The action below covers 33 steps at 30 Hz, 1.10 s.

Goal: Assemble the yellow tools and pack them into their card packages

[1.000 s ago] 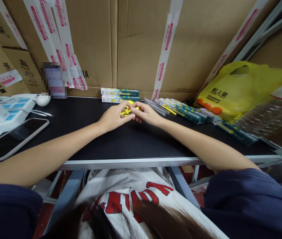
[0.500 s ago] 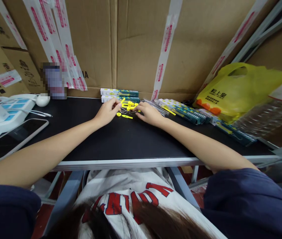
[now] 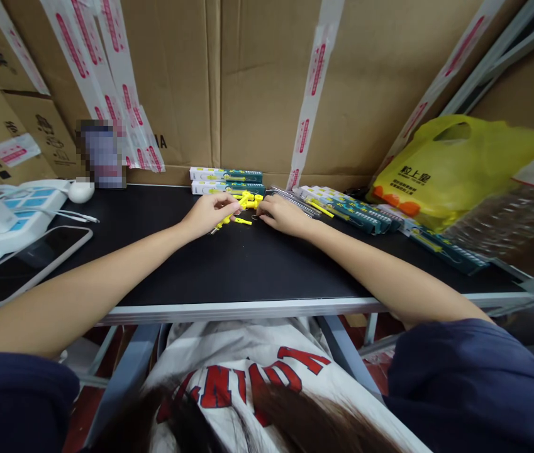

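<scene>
My left hand (image 3: 210, 214) is closed in a pinch over the black tabletop. From under its fingers a slim yellow plastic piece (image 3: 222, 223) with a metal tip slants down to the left. My right hand (image 3: 282, 215) rests across from it with curled fingers, and a thin curved wire (image 3: 255, 218) shows at its fingertips. Between the hands lies a small heap of yellow plastic parts (image 3: 250, 201). One flat yellow piece (image 3: 243, 221) lies just in front of the heap. The fingers partly cover the heap.
Behind the hands are two small printed boxes (image 3: 228, 188). To the right lie thin metal rods (image 3: 295, 201), more printed boxes (image 3: 346, 211) and a yellow plastic bag (image 3: 455, 170). At left are a phone (image 3: 26, 261) and a power strip (image 3: 35, 204). Cardboard (image 3: 257, 82) walls the back.
The yellow piece in my left hand pointed up and now slants down to the left. That hand has shifted slightly right and down. My right hand has barely moved.
</scene>
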### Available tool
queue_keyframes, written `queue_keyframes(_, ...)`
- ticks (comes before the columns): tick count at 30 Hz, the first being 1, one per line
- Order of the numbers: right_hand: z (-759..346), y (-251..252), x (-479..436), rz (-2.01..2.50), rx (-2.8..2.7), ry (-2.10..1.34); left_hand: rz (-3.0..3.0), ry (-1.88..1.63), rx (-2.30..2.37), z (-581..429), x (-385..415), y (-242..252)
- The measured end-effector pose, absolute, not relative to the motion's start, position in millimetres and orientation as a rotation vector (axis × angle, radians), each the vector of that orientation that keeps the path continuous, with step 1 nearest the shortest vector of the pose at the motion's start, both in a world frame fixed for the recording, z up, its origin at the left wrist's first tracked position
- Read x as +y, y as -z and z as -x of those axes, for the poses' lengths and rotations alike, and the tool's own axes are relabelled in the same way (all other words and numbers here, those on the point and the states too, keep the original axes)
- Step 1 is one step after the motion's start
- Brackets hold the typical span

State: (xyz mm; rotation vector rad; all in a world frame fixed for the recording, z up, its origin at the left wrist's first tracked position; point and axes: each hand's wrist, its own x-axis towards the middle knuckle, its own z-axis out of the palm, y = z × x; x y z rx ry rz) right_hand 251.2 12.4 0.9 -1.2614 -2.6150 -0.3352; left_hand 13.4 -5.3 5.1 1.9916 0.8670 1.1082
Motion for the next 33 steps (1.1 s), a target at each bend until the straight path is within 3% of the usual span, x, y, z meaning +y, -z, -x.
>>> queue_keyframes(13, -264.7, -27.2, 13.0, 1.576, -2.551, -0.422, -1.771, -1.031, 0.946, -16.1, -15.9, -11.3)
queue_keyframes(23, -254.8, -19.5, 6.5, 1.189, -2.409, -0.484, -1.976, -1.038, 0.925, -12.9, -14.0, -7.0)
queue_keyframes(33, -235.1, -17.9, -13.1, 0.775, -2.165, -0.99, -2.476, -1.021, 1.063, -16.7, -27.0, -7.0)
